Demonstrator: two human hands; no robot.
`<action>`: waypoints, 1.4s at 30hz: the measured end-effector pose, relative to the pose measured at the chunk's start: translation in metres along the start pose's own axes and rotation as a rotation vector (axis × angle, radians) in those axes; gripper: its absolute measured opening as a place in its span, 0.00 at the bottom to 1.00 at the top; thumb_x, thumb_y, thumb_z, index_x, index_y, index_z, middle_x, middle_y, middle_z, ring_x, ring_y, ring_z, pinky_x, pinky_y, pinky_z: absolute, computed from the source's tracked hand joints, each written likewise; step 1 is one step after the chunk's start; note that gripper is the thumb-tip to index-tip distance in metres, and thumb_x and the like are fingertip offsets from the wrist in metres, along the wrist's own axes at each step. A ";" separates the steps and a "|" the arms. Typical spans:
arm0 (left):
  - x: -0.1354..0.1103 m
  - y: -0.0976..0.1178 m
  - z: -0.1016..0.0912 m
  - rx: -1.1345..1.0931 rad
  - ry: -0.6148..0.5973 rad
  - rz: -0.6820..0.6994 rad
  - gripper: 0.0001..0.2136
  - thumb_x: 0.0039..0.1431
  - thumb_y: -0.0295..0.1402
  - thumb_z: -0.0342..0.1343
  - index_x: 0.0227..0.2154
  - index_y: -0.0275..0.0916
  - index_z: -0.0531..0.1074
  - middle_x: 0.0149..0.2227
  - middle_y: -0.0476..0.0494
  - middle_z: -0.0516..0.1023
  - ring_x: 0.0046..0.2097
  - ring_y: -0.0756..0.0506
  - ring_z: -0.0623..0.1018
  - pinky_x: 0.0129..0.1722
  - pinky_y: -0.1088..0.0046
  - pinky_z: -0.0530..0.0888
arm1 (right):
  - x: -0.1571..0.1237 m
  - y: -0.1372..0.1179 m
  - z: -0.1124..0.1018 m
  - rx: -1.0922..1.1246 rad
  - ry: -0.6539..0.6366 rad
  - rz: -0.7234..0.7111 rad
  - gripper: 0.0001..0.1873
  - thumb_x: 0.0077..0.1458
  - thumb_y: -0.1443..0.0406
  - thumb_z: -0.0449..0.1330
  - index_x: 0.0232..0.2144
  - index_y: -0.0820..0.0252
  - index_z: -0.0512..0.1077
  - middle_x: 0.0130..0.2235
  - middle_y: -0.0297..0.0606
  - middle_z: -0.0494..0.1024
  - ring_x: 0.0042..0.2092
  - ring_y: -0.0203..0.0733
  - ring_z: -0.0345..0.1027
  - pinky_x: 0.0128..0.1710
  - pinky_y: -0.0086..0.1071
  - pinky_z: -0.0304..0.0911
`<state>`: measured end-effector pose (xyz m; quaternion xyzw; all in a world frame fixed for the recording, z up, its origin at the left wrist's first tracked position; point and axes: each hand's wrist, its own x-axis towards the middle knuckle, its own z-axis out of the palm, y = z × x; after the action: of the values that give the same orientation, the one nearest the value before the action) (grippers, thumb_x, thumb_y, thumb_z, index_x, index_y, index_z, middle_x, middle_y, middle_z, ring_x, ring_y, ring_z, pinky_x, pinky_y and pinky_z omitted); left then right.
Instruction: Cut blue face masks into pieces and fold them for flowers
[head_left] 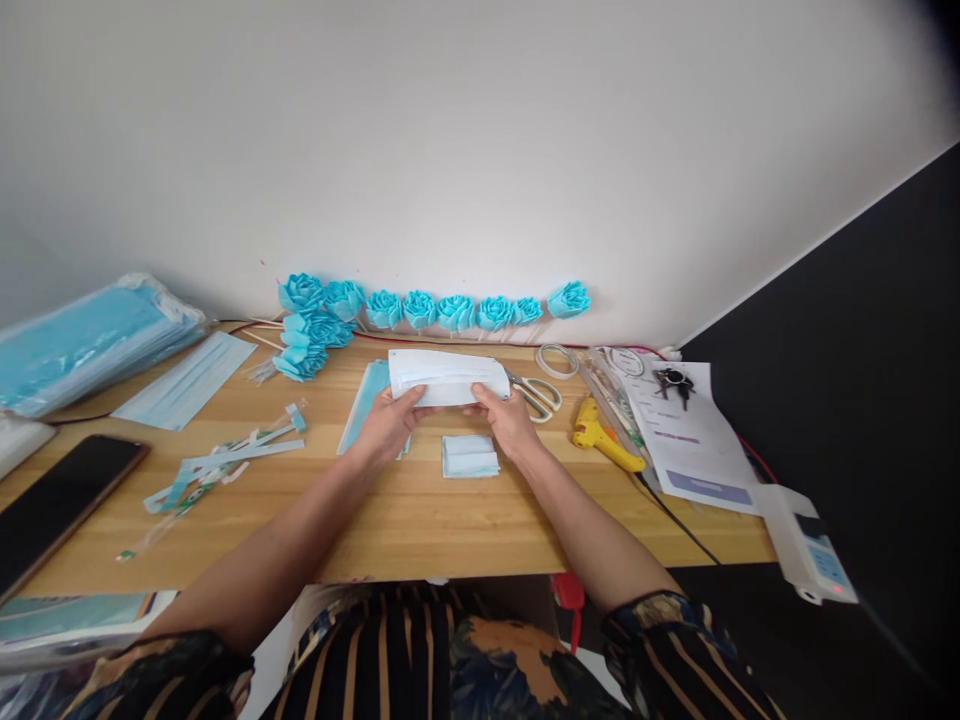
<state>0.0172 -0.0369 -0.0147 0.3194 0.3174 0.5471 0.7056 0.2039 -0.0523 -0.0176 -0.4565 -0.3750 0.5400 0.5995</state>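
Both hands grip a pleated disposable face mask (448, 372), white side facing me, above the middle of the table. My left hand (391, 418) pinches its left lower edge, thumb on top. At the right lower edge, my right hand (506, 415) pinches it the same way. Fingers beneath the mask are partly hidden. Below it lies a small stack of cut mask pieces (469, 456). Blue mask sheets (364, 400) lie partly behind my left hand. Scissors (541, 398) rest just beyond my right hand, their blades partly covered by the mask.
Blue paper-like flowers (456, 313) line the wall. A clear bag of masks (97, 335), a loose mask (187, 380), cut strips (225, 460) and a phone (67, 510) lie left. Rightward are a tape roll (556, 361), yellow glue gun (606, 438), papers (690, 440) and keys (675, 385).
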 end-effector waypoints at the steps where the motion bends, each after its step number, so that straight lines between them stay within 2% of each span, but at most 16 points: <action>1: 0.000 0.000 0.000 0.014 0.003 0.004 0.21 0.45 0.37 0.74 0.42 0.36 0.78 0.43 0.38 0.84 0.51 0.34 0.81 0.47 0.55 0.82 | 0.000 -0.001 0.000 0.006 0.016 0.001 0.22 0.40 0.52 0.76 0.35 0.58 0.80 0.37 0.36 0.85 0.35 0.44 0.79 0.32 0.36 0.77; 7: -0.001 0.001 -0.001 0.056 -0.016 0.021 0.22 0.44 0.40 0.75 0.41 0.36 0.77 0.45 0.37 0.83 0.54 0.33 0.80 0.46 0.55 0.83 | 0.003 -0.005 -0.001 0.051 0.126 -0.049 0.22 0.40 0.52 0.75 0.35 0.57 0.79 0.36 0.35 0.84 0.36 0.42 0.77 0.32 0.35 0.76; 14: 0.002 0.003 -0.004 0.024 -0.020 0.040 0.24 0.47 0.45 0.73 0.43 0.38 0.75 0.45 0.39 0.82 0.53 0.36 0.80 0.47 0.57 0.83 | 0.003 -0.006 -0.002 0.049 0.105 -0.066 0.20 0.43 0.51 0.73 0.36 0.55 0.78 0.36 0.35 0.84 0.35 0.42 0.78 0.31 0.35 0.75; 20: 0.005 0.002 -0.007 0.008 0.004 0.042 0.22 0.51 0.43 0.71 0.45 0.38 0.75 0.47 0.39 0.82 0.51 0.38 0.81 0.47 0.57 0.83 | 0.004 -0.006 -0.002 0.068 0.096 -0.063 0.20 0.42 0.53 0.73 0.35 0.56 0.78 0.35 0.35 0.84 0.34 0.41 0.77 0.31 0.33 0.75; 24: 0.005 0.004 -0.007 0.040 -0.028 0.032 0.21 0.50 0.41 0.70 0.44 0.38 0.75 0.47 0.39 0.81 0.52 0.38 0.80 0.46 0.58 0.83 | 0.007 -0.009 -0.004 0.086 0.112 -0.042 0.18 0.42 0.54 0.72 0.33 0.56 0.77 0.34 0.34 0.84 0.33 0.40 0.76 0.33 0.34 0.75; 29: 0.004 0.006 -0.005 0.070 -0.028 0.020 0.20 0.48 0.36 0.71 0.44 0.37 0.76 0.47 0.38 0.81 0.52 0.37 0.80 0.46 0.58 0.83 | 0.009 -0.014 -0.006 0.185 0.090 -0.002 0.20 0.46 0.48 0.68 0.33 0.56 0.75 0.34 0.36 0.84 0.34 0.43 0.77 0.33 0.36 0.76; 32: 0.002 0.007 -0.003 0.099 -0.078 -0.008 0.23 0.45 0.34 0.72 0.45 0.36 0.76 0.47 0.38 0.82 0.54 0.35 0.80 0.47 0.57 0.82 | 0.009 -0.014 -0.006 0.138 0.155 0.007 0.22 0.42 0.48 0.72 0.32 0.56 0.76 0.32 0.34 0.84 0.31 0.41 0.75 0.29 0.33 0.74; 34: 0.002 0.009 -0.003 0.102 -0.102 -0.025 0.22 0.46 0.36 0.72 0.45 0.36 0.76 0.47 0.37 0.83 0.55 0.34 0.79 0.49 0.55 0.81 | 0.009 -0.013 -0.006 0.100 0.179 -0.002 0.22 0.38 0.51 0.74 0.31 0.57 0.76 0.30 0.32 0.82 0.29 0.38 0.72 0.28 0.31 0.71; 36: 0.003 0.009 -0.004 0.090 -0.067 -0.015 0.22 0.47 0.38 0.72 0.44 0.36 0.77 0.47 0.37 0.83 0.54 0.34 0.80 0.51 0.54 0.81 | 0.009 -0.012 -0.006 0.092 0.179 -0.013 0.21 0.37 0.52 0.75 0.30 0.57 0.77 0.28 0.30 0.81 0.29 0.36 0.71 0.28 0.30 0.70; 39: 0.007 0.008 -0.008 0.081 0.032 0.015 0.22 0.43 0.39 0.74 0.41 0.37 0.77 0.42 0.40 0.85 0.52 0.35 0.81 0.52 0.54 0.80 | 0.008 -0.012 -0.005 0.067 0.182 -0.036 0.20 0.37 0.52 0.75 0.28 0.57 0.77 0.28 0.30 0.80 0.29 0.36 0.70 0.31 0.31 0.69; 42: 0.009 0.006 -0.011 0.078 0.063 0.025 0.23 0.41 0.38 0.75 0.41 0.37 0.77 0.40 0.41 0.85 0.50 0.36 0.82 0.53 0.54 0.79 | 0.007 -0.013 -0.003 0.041 0.201 -0.065 0.20 0.39 0.50 0.73 0.28 0.57 0.76 0.27 0.31 0.79 0.30 0.38 0.69 0.31 0.32 0.68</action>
<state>0.0069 -0.0256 -0.0169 0.3332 0.3566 0.5528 0.6755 0.2120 -0.0456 -0.0064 -0.4837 -0.3162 0.4794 0.6605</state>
